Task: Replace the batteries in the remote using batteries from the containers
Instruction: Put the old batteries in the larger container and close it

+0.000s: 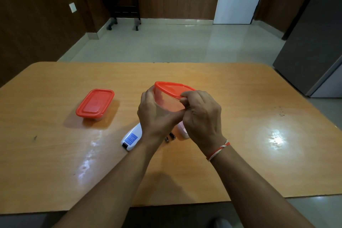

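Observation:
I hold a clear plastic container [167, 101] with a red lid [173, 88] tilted in the air above the table. My left hand [154, 114] grips its clear body from the left and below. My right hand [200, 116] pinches the near edge of the red lid. Beneath my hands the white remote [131, 138] lies on the table, a blue label on its back. Two small dark batteries [170, 137] lie next to it, and a white piece [182, 132] shows under my right hand. A second red-lidded container [95, 104] stands closed at the left.
The wooden table [259, 135] spreads wide to the right and left of my hands, with its near edge close to me. A grey refrigerator [314, 42] stands off the table's far right corner. A dark side table [122, 2] stands against the far wall.

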